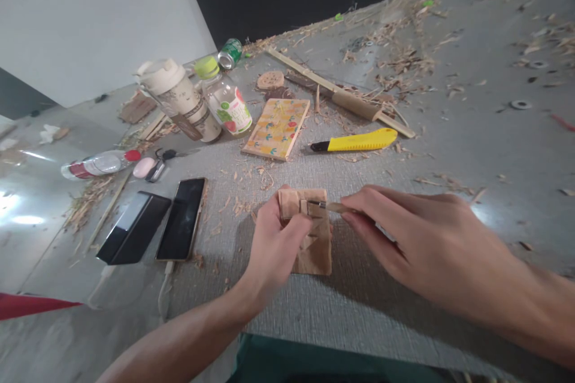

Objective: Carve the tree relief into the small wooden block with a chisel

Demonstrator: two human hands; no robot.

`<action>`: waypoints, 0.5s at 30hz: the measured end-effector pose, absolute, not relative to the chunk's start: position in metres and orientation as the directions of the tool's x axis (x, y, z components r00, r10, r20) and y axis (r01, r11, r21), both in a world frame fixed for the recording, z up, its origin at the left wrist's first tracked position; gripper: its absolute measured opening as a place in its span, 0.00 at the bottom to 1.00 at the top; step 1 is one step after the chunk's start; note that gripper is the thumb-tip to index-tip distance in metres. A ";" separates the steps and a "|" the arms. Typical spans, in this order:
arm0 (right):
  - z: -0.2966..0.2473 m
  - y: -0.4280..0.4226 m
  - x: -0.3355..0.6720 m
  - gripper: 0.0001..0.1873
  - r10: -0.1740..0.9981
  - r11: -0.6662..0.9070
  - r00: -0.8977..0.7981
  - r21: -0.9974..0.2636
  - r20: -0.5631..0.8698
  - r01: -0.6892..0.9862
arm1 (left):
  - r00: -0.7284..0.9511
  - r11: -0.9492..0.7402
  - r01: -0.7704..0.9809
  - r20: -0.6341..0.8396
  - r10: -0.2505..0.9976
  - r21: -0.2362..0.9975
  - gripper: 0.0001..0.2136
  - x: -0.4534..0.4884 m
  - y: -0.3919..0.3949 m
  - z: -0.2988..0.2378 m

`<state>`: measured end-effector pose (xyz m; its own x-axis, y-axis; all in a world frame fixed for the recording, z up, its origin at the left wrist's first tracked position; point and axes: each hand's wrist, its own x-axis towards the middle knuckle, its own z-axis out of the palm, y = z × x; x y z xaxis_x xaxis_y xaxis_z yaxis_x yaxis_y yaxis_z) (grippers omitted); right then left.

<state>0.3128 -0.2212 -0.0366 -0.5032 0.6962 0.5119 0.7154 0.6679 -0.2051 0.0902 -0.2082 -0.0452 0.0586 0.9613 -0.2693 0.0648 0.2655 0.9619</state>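
Note:
A small brown wooden block (314, 257) with cut marks lies on the grey table in front of me. My left hand (278, 239) grips it by its left side, the thumb pressed across its face. In my right hand (404, 233) is a carving knife (333, 206) with a pale handle, held like a pen between thumb and fingers. Its metal tip touches the upper part of the block, close to my left thumb. Part of the handle is hidden inside my right hand.
Beyond the block lie a yellow utility knife (363, 140) and a patterned board (279, 128). Two phones (182, 218) with cables are at left. A tumbler (179, 96), a juice bottle (228, 102), a green can (230, 54) and wooden sticks stand or lie farther back. Wood shavings are scattered around.

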 end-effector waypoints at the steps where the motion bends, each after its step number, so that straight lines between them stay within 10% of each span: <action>1: -0.036 -0.221 0.313 0.12 0.693 0.670 -0.506 -0.198 0.514 0.716 | 0.062 0.264 0.062 -0.268 0.961 0.962 0.06 0.090 -0.208 -0.045; 15: -0.033 -0.225 0.308 0.14 0.732 0.648 -0.471 -0.288 0.492 0.705 | 0.042 0.216 0.046 -0.218 0.975 0.975 0.09 0.093 -0.213 -0.047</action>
